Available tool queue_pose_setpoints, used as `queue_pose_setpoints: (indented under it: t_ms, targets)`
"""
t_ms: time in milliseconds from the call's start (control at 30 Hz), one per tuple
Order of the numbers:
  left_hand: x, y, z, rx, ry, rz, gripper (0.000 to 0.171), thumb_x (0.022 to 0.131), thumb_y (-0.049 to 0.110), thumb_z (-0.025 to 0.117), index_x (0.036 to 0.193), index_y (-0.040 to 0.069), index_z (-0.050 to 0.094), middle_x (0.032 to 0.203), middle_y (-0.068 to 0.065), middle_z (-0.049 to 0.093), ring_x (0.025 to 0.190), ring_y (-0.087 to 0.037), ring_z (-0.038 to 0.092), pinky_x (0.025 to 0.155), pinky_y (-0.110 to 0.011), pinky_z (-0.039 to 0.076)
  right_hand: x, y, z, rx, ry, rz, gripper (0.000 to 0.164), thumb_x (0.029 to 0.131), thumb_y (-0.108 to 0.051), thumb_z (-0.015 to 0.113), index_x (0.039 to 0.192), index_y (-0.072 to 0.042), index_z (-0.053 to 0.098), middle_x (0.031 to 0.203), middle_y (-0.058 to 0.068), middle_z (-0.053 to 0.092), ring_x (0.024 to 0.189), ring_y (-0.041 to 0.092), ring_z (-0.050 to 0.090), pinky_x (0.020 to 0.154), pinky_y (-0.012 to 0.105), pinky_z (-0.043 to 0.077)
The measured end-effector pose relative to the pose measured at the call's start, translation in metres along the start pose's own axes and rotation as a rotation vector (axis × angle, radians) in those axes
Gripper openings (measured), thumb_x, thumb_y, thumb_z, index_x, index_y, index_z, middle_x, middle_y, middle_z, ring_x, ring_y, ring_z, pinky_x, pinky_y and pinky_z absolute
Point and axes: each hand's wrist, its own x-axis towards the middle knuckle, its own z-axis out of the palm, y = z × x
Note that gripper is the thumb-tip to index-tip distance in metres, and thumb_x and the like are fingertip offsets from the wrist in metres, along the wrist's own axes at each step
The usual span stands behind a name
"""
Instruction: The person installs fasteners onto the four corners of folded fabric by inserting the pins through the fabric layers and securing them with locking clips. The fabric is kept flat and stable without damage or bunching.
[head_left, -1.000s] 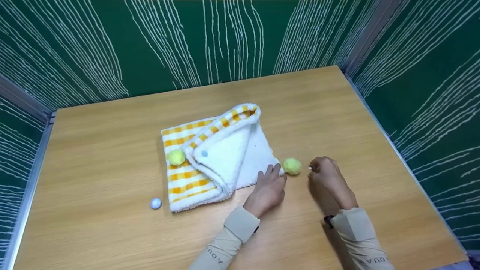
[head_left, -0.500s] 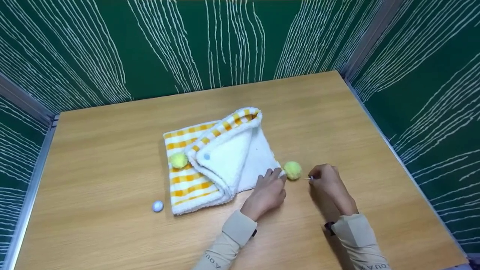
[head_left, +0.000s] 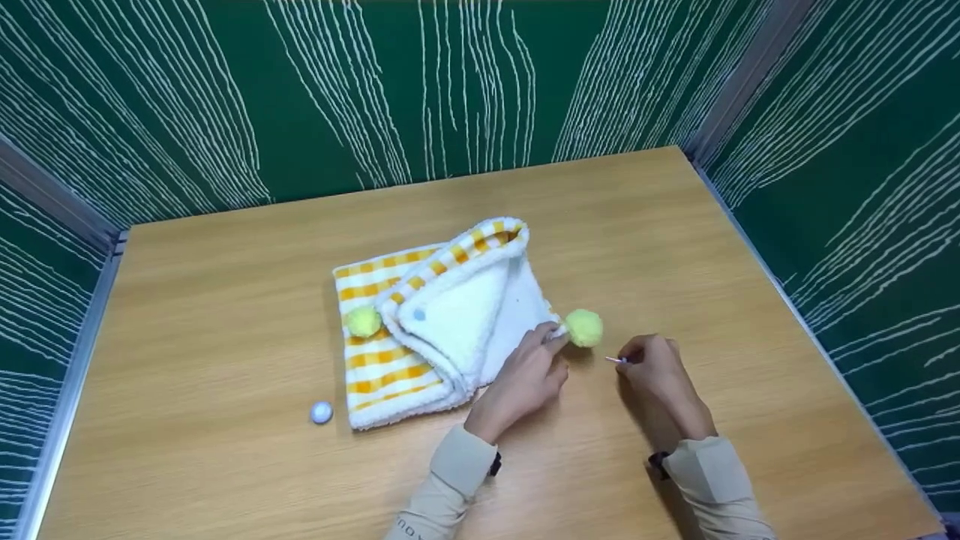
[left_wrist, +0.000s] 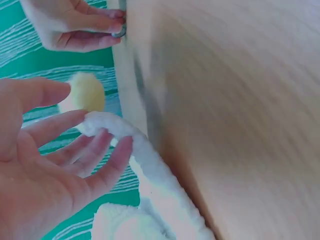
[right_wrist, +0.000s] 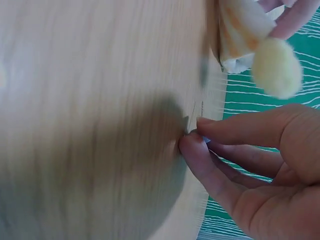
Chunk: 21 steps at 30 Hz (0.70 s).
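A white fleece blanket [head_left: 454, 311] with yellow checks on one face lies folded on the table, pale yellow-green pom-poms [head_left: 583, 328] at its corners. My left hand [head_left: 521, 379] holds its right corner slightly off the table. In the left wrist view, the fleece edge [left_wrist: 150, 160] lies against the fingers and the thumb stands apart from it. Close to the right of that corner, my right hand [head_left: 660, 375] pinches a small thin pin [head_left: 615, 360] between thumb and fingertips. The pin's point faces left, toward the pom-pom; its head is mostly hidden by the fingers.
A small round pale-blue button-like piece [head_left: 321, 412] lies left of the blanket. A light-blue dot [head_left: 419, 314] sits on the folded white flap. Green panels with white lines [head_left: 472, 90] stand behind the wooden table [head_left: 225, 300] and at its sides.
My left hand has raised the blanket's right corner, and the pom-pom has swung up with it. My right hand has shifted slightly toward me; the pin shows more clearly between its fingers.
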Motion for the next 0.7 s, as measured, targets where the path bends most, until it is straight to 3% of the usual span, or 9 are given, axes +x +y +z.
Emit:
queue_pose_setpoints:
  t_ms: [133,300,500,700]
  targets:
    - [-0.001,-0.006,-0.011,-0.084,0.076,0.012,0.043,0.088,0.021,0.049,0.128,0.008,0.044,0.134,-0.007,0.035,0.122,-0.014,0.032,0.099,-0.024,0.03,-0.001,-0.004,0.001,0.04,-0.011,0.009,0.009,0.074,0.002,0.064,0.083,0.002,0.063,0.077,0.013,0.06,0.061,0.017,0.055,0.049,0.025,0.046]
    - [-0.002,-0.013,-0.025,-0.219,0.193,0.042,0.038,0.089,0.014,0.045,0.125,0.003,0.047,0.131,-0.008,0.04,0.12,-0.013,0.037,0.099,-0.022,0.028,-0.002,-0.012,0.003,0.044,0.037,-0.051,0.01,0.075,-0.002,0.065,0.085,-0.001,0.065,0.079,0.01,0.063,0.07,0.019,0.056,0.059,0.028,0.046]
    - [-0.004,-0.016,-0.043,-0.354,0.3,0.033,0.032,0.091,0.012,0.044,0.12,0.003,0.052,0.127,-0.007,0.044,0.098,-0.011,0.053,0.081,-0.017,0.043,-0.005,-0.031,0.004,0.104,0.122,-0.14,0.014,0.075,-0.005,0.065,0.089,-0.002,0.066,0.079,0.007,0.063,0.07,0.018,0.057,0.061,0.027,0.048]
    - [-0.012,-0.019,-0.054,-0.401,0.343,0.015,0.032,0.09,0.008,0.045,0.121,0.002,0.052,0.127,-0.007,0.043,0.092,-0.011,0.054,0.073,-0.017,0.046,-0.007,-0.054,0.005,0.153,0.224,-0.253,0.014,0.073,-0.006,0.068,0.086,-0.002,0.067,0.076,0.005,0.064,0.065,0.016,0.06,0.057,0.021,0.049]
